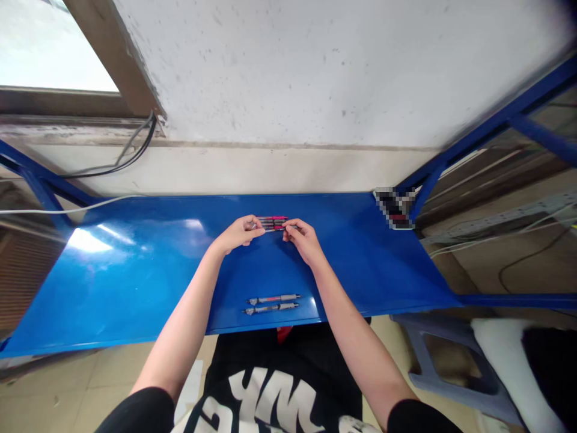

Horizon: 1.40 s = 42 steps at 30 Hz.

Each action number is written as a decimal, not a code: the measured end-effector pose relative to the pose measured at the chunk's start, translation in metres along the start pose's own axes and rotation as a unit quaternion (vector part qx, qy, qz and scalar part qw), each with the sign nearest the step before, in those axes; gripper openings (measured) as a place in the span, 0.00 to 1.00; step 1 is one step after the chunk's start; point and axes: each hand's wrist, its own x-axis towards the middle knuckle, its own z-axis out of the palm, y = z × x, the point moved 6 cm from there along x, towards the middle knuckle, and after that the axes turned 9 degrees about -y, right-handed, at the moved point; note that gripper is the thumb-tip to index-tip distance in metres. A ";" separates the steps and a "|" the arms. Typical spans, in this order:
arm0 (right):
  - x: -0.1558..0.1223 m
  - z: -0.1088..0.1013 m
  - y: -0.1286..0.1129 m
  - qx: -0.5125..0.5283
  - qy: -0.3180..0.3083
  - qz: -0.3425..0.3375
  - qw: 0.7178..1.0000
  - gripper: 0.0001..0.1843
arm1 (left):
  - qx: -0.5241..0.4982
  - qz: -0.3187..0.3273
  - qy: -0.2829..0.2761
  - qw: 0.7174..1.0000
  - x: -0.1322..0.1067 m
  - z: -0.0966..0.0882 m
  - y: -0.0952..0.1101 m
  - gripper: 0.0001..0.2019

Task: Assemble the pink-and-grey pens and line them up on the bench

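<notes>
Several pens (273, 221) with pink and dark grips lie side by side near the middle of the blue table. My left hand (242, 233) pinches the left end of the nearest pen, and my right hand (301, 238) has its fingers closed on that pen's right end. Parts of the pens are hidden behind my fingers. Closer to me, two grey pens lie roughly parallel near the front edge: one grey pen (273, 299) and, just below it, another grey pen (271, 308). Neither hand touches these two.
The blue table (148, 282) runs against a white wall (288, 78), with blue frame bars (478, 120) at both sides. A blurred-out object (393, 208) stands at the back right corner. Cables (137, 153) hang at the left, and a grey stool (451, 355) stands at the lower right.
</notes>
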 end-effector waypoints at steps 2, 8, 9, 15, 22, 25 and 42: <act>0.000 0.000 0.000 -0.002 0.006 0.004 1.000 0.14 | -0.015 0.004 0.006 1.000 0.001 -0.002 -0.002 0.15; 0.002 -0.001 -0.003 -0.026 0.027 -0.005 0.999 0.16 | -0.057 0.023 0.009 0.998 0.002 -0.006 -0.002 0.10; 0.002 -0.002 -0.004 -0.031 0.029 -0.009 0.999 0.16 | -0.059 0.024 0.011 0.998 0.001 -0.007 -0.001 0.09; 0.003 -0.005 -0.007 -0.043 0.045 -0.025 0.998 0.14 | -0.053 0.026 0.017 0.998 0.000 -0.011 0.002 0.16; -0.002 -0.007 -0.018 -0.088 0.081 -0.022 0.993 0.11 | -0.051 0.039 -0.023 0.998 0.003 -0.009 -0.003 0.17; -0.003 -0.009 -0.020 -0.121 0.092 -0.021 0.988 0.12 | -0.041 0.030 -0.030 0.998 0.002 -0.009 -0.004 0.16; 0.001 -0.008 -0.012 -0.153 0.045 0.014 0.987 0.15 | -0.025 0.024 -0.052 0.998 0.005 -0.007 -0.006 0.17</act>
